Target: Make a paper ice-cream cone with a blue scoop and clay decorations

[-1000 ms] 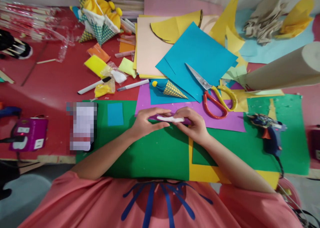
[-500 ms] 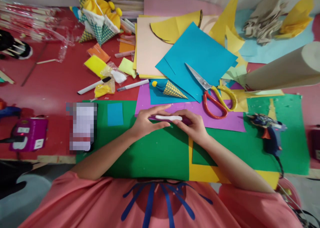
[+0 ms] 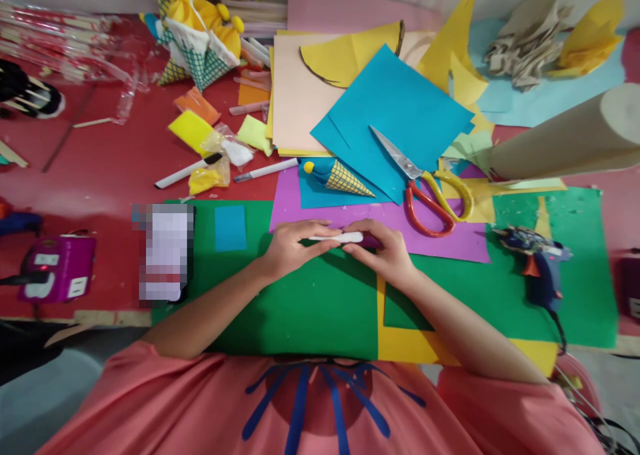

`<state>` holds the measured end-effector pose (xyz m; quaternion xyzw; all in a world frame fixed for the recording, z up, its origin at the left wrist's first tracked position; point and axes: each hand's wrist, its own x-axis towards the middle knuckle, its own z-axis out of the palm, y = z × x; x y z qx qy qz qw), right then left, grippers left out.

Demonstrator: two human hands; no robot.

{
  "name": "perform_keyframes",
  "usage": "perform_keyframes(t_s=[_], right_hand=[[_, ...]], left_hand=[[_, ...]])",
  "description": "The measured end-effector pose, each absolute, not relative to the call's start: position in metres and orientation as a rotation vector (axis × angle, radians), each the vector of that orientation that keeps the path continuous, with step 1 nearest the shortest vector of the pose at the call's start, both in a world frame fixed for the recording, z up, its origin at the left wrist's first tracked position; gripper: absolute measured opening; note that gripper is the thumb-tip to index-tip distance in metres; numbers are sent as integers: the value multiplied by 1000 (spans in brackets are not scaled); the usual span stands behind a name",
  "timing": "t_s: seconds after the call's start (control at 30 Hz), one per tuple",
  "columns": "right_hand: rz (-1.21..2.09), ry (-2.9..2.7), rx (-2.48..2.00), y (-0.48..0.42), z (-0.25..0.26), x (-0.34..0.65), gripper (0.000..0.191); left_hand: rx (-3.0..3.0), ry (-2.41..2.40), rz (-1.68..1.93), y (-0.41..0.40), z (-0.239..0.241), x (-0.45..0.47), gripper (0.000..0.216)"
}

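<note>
Both of my hands meet over the seam between the green sheet (image 3: 300, 308) and the purple sheet (image 3: 450, 238). My left hand (image 3: 290, 248) and my right hand (image 3: 385, 252) pinch the two ends of a thin white strip (image 3: 335, 238), which lies level between their fingertips. A bit of purple shows under my right fingers. Just beyond the hands lies a small blue and yellow checked paper cone (image 3: 340, 175).
Red-handled scissors (image 3: 425, 185) rest on blue paper (image 3: 395, 115) to the right. A blue glue gun (image 3: 537, 265) lies on the green sheet at right. Markers (image 3: 187, 170), foam scraps, a large brown paper roll (image 3: 565, 138) and a purple box (image 3: 57, 265) surround the work area.
The white strip has turned slightly in my fingers and now looks thinner and edge-on. My hands have stayed in the same place.
</note>
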<state>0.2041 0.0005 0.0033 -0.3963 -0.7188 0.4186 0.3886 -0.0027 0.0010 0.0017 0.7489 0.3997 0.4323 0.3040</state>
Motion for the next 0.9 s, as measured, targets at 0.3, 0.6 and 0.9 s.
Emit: perform_keyframes(t_s=[0.3, 0.6, 0.9], right_hand=[[971, -1818, -934, 0, 4, 203, 12], [1017, -1813, -990, -1, 2, 204, 28], [953, -1836, -952, -1, 3, 204, 14]], left_hand=[[1767, 1101, 969, 1, 6, -6, 41], [2001, 1043, 1148, 1, 2, -3, 13], [1876, 1056, 1093, 0, 5, -4, 33]])
